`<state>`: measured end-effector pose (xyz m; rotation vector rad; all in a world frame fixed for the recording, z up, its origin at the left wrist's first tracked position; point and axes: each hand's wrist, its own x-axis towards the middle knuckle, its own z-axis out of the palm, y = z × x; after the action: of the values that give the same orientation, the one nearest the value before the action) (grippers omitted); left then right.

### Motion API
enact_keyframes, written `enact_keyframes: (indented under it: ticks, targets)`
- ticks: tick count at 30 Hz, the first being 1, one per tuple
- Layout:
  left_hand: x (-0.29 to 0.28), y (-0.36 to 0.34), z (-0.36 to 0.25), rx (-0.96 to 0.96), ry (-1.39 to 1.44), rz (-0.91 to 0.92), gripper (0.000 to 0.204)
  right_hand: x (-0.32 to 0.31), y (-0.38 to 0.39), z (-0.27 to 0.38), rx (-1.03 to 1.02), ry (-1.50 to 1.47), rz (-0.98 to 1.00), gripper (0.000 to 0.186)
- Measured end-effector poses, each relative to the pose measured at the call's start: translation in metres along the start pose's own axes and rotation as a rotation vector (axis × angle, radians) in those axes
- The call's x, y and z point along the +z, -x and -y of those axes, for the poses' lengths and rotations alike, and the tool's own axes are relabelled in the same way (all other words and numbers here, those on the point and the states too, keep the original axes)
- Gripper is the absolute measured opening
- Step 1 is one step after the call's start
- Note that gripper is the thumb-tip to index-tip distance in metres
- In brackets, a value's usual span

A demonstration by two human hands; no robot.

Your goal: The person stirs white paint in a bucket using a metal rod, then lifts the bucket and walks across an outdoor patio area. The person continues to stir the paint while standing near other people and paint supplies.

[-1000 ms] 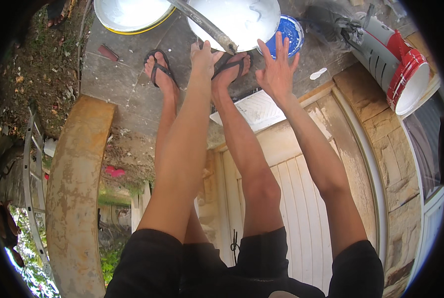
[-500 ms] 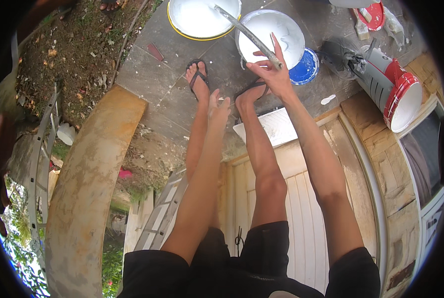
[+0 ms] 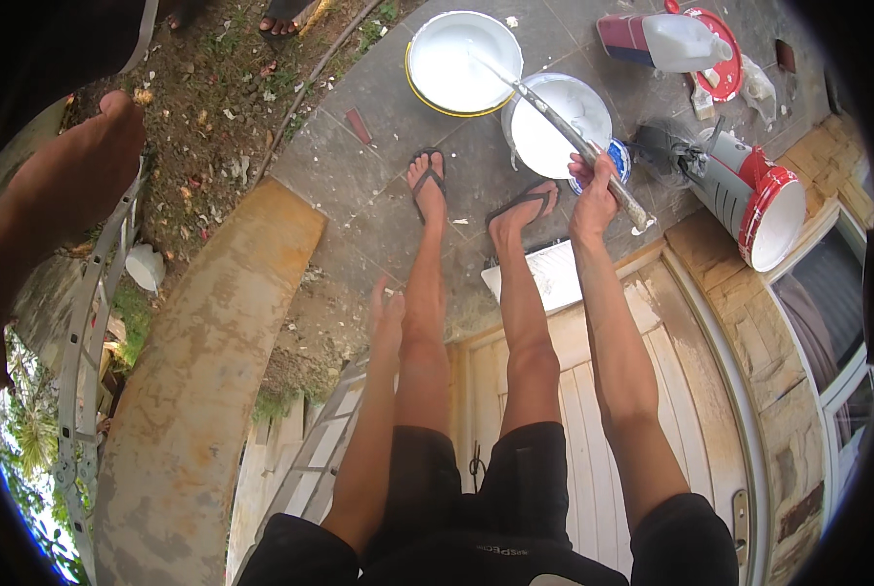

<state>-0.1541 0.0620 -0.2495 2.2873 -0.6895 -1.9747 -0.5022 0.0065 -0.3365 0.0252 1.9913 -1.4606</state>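
Note:
My right hand [image 3: 595, 200] is wrapped round a long grey paint-smeared stick [image 3: 554, 119], near its upper end. The stick slants across a second bucket [image 3: 608, 107] of white paint. Its far end reaches into white paint in the yellow-rimmed bucket [image 3: 410, 83]. My left hand [image 3: 388, 317] hangs beside my left shin, slightly blurred, with its fingers stretched out and nothing plainly in them. A small white spot shows at its fingertips. Part of a blue lid [image 3: 617, 168] shows behind my right hand.
A tipped grey tub with a red rim [image 3: 745, 223] lies at right, near a plastic jug [image 3: 671, 42] and red lid [image 3: 733, 86]. A white panel [image 3: 549, 273] lies by my feet. Ladder [image 3: 77, 342] and low wall [image 3: 261, 230] stand left. Another person's limb [image 3: 61, 190] shows there.
My right hand has closed round the stick, whose upper end has come nearer to me. My left hand has drawn back toward me. The view has shifted, and another person's limb shows more at left.

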Motion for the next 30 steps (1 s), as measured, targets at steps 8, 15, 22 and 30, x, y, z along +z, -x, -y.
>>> enact_keyframes:
  ticks: [8, 15, 22, 30]
  targets:
    - [-0.055, 0.014, 0.028, -0.005, -0.068, 0.023, 0.06, -0.087, 0.024, -0.008, 0.211, -0.306, -0.093, 0.043]
    - [-0.06, 0.027, 0.004, -0.004, -0.166, -0.098, 0.057, -0.154, 0.042, -0.003, 0.218, -0.209, -0.299, 0.041]
    - [-0.036, 0.046, -0.004, -0.016, -0.254, -0.119, 0.058, -0.075, -0.012, -0.063, -0.125, 0.105, -0.165, 0.03]
    - [-0.016, 0.062, -0.021, -0.06, -0.233, -0.065, 0.056, -0.074, 0.053, -0.069, 0.075, 0.314, -0.007, 0.024]
